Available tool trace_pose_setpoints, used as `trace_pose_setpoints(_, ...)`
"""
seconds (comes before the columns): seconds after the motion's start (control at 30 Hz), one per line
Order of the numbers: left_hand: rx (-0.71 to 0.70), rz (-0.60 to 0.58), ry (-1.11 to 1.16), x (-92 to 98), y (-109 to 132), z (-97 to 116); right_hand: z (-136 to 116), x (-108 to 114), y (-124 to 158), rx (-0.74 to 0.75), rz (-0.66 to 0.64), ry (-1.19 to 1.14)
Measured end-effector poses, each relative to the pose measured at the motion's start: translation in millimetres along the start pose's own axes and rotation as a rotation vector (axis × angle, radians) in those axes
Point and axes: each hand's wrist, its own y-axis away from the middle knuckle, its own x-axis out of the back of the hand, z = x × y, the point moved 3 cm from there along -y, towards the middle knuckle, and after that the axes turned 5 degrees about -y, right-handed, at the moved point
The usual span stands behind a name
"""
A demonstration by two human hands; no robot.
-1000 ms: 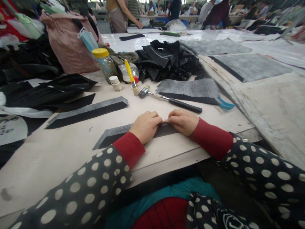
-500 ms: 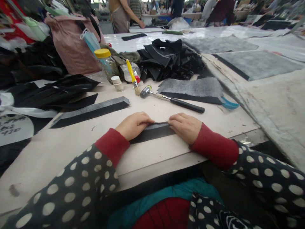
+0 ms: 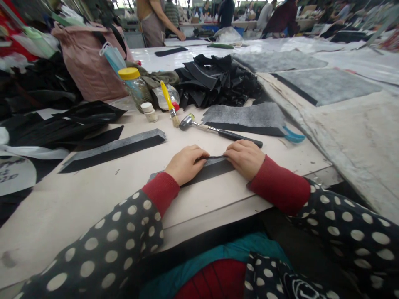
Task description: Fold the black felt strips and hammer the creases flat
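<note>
Head view: left hand (image 3: 187,165) and right hand (image 3: 246,158) pinch the far edge of a narrow, matte grey-and-black strip (image 3: 216,170)

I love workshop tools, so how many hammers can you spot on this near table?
1. The hammer lies beyond the left hand and right hand holding the dark strip, its head beside the yellow brush. Others could be hidden, perhaps under the black pile.
</note>
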Motion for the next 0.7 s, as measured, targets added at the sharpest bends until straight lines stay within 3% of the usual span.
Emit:
trace_pose_setpoints(0.27, -0.006, 0.041, -0.003, -6.7, 1.2, 0.8, -9.7, -10.8, -10.0, -0.001, -0.034, -0.228)
trace_pose_setpoints(0.53, -0.06, -0.03, -0.155, -6.5, 2.5, 10.3, -35.8, -4.6, -11.7, -0.015, -0.137, 0.008)
trace_pose_setpoints(0.7, -0.067, -0.094, 0.068, 2.8, 3.4, -2.1, -42.3, -4.5, -15.1, -0.05, -0.11, 0.077)
